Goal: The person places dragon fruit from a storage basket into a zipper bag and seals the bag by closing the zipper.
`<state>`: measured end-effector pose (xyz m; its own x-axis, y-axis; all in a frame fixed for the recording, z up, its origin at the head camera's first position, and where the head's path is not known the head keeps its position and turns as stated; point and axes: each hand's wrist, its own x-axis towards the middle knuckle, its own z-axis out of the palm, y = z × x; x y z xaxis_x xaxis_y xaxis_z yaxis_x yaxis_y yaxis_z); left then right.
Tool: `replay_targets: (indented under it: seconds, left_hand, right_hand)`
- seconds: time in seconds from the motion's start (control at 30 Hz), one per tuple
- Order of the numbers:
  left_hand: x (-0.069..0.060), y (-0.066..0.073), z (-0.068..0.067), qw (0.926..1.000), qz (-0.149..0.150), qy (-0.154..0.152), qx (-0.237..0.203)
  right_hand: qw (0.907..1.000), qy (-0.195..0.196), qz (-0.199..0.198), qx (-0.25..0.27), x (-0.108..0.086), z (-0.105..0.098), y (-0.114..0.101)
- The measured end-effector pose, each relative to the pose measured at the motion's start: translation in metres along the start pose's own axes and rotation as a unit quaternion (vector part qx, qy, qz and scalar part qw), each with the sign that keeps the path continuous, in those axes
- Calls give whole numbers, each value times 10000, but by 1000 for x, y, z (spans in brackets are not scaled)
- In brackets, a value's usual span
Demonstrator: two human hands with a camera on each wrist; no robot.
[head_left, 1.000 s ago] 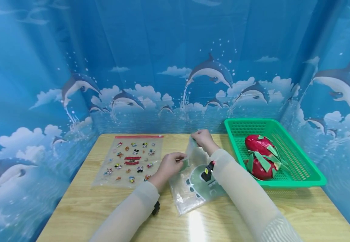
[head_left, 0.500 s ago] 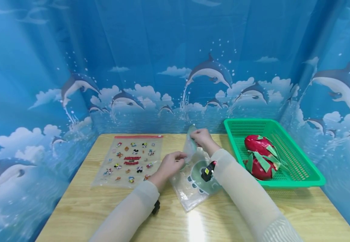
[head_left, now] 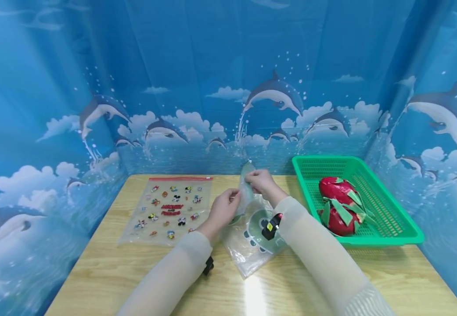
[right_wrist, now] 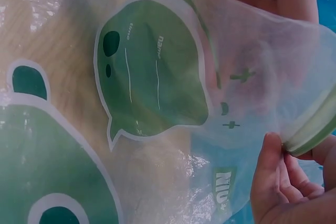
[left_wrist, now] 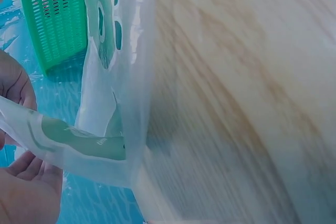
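Note:
A clear zip bag with a green cartoon print lies partly on the table, its top lifted between both hands. My right hand pinches the upper edge near one end; in the right wrist view its thumb and fingers hold the green zip strip. Lower on the same edge, my left hand grips the bag's other side. Part of that hand shows through and behind the film in the right wrist view. In the left wrist view the raised bag top spans between both hands.
Left on the table lies a flat zip bag with a red slider and cartoon figures. At right stands a green plastic basket holding two red dragon fruits. A dolphin-print curtain surrounds the table.
The bag's top edge has been turned more upright, and its lower part has shifted slightly right. Both hands keep their hold; the left has moved a little up and the right slightly left.

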<state>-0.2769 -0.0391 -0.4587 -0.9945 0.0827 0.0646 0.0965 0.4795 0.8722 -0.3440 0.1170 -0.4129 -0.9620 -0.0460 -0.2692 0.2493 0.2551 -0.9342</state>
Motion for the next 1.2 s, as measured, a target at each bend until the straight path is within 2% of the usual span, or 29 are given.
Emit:
replay_targets:
  seconds: [0.2, 0.53, 0.67, 0.9, 1.2]
  left_hand:
    - [3, 3, 0, 9998, 42, 167, 55]
    - [2, 11, -8, 9999, -51, 83, 27]
    - [3, 13, -10, 9999, -80, 64, -26]
    - [5, 16, -12, 9992, -360, 135, 80]
    - [5, 20, -12, 9991, -393, 139, 79]
  right_hand:
    - [9998, -138, -4, 152, -3, 2, -1]
    - [9978, -391, -53, 536, -8, 9, -2]
    - [9972, -485, 11, 571, -11, 10, -4]
    - [9965, -590, 158, 563, -16, 11, -9]
    - [9958, -670, 274, 557, -16, 12, -8]
